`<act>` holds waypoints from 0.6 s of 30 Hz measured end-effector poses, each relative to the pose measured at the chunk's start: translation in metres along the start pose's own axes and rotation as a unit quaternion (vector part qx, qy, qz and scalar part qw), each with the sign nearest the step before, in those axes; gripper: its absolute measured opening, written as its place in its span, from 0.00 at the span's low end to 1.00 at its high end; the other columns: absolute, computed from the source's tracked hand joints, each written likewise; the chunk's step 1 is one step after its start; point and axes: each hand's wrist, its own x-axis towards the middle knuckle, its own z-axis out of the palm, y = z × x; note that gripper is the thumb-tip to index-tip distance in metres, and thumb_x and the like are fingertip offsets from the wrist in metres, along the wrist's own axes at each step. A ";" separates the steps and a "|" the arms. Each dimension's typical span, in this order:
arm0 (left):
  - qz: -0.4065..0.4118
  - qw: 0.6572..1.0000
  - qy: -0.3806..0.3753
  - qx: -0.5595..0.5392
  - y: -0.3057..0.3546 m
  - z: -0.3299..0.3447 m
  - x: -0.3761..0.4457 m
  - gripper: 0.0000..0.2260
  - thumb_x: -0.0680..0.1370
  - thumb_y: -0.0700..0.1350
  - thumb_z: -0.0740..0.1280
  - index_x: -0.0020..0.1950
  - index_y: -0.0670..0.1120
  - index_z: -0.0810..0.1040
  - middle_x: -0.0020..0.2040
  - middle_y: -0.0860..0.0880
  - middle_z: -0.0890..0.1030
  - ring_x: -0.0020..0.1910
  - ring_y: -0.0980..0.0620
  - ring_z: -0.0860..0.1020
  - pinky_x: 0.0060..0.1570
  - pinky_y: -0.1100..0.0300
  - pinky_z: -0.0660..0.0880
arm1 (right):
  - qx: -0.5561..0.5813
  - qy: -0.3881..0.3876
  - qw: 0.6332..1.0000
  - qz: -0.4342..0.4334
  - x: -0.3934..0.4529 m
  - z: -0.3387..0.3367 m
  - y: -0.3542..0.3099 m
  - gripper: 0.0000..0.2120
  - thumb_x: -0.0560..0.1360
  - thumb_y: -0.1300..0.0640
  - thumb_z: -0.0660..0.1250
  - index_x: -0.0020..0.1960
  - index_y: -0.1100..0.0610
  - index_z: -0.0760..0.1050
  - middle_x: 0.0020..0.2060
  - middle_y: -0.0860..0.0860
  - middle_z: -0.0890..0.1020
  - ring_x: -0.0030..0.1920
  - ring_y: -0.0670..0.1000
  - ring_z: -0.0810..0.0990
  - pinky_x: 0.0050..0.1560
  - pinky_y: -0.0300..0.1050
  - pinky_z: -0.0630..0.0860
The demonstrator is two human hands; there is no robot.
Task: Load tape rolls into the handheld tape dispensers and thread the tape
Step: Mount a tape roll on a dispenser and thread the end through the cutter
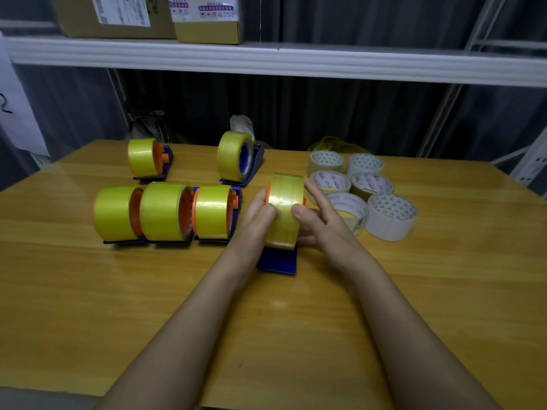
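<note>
A blue handheld tape dispenser (pixel 278 260) stands in the middle of the wooden table (pixel 88 291) with a yellow tape roll (pixel 285 202) mounted on its orange hub. My left hand (pixel 259 213) grips the roll's left side, thumb on its face. My right hand (pixel 318 220) holds the right side, thumb pressed on the tape surface and index finger stretched out. Three loaded dispensers (pixel 165 213) stand in a row to the left. Two more loaded dispensers (pixel 236 158) stand behind them.
Several loose tape rolls (pixel 390 216), white and clear, lie in a cluster at the right. A white shelf rail (pixel 266 59) with cardboard boxes (pixel 207 19) runs above the table's far edge. Dark curtain hangs behind.
</note>
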 end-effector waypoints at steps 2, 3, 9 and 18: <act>-0.005 1.000 0.000 -0.006 -0.001 -0.001 0.000 0.15 0.82 0.44 0.58 0.69 0.51 0.70 0.63 0.49 0.77 0.61 0.53 0.76 0.50 0.67 0.75 | 0.014 -0.026 1.000 -0.003 0.001 -0.003 0.001 0.39 0.66 0.40 0.71 0.72 0.32 0.54 0.63 0.43 0.72 0.63 0.47 0.76 0.61 0.50 0.77; -0.005 1.000 0.000 -0.005 -0.002 -0.001 0.001 0.15 0.82 0.44 0.58 0.69 0.52 0.70 0.63 0.49 0.76 0.61 0.53 0.75 0.51 0.67 0.75 | 0.017 -0.043 0.999 -0.007 0.000 -0.004 0.001 0.41 0.66 0.42 0.72 0.72 0.31 0.54 0.65 0.41 0.70 0.64 0.47 0.74 0.62 0.49 0.76; -0.001 1.000 -0.001 0.000 -0.002 -0.001 0.000 0.15 0.82 0.45 0.58 0.69 0.53 0.69 0.64 0.50 0.76 0.62 0.53 0.74 0.56 0.61 0.74 | -0.024 -0.022 0.999 -0.014 -0.001 -0.003 0.000 0.39 0.67 0.45 0.71 0.71 0.30 0.55 0.70 0.47 0.66 0.65 0.48 0.73 0.59 0.47 0.78; -0.002 1.000 0.001 0.004 -0.003 -0.001 0.002 0.15 0.83 0.43 0.57 0.68 0.52 0.70 0.62 0.50 0.77 0.60 0.54 0.76 0.52 0.65 0.75 | -0.008 -0.043 0.999 -0.003 -0.002 -0.002 0.001 0.42 0.69 0.44 0.73 0.74 0.33 0.51 0.71 0.46 0.67 0.68 0.47 0.71 0.62 0.46 0.75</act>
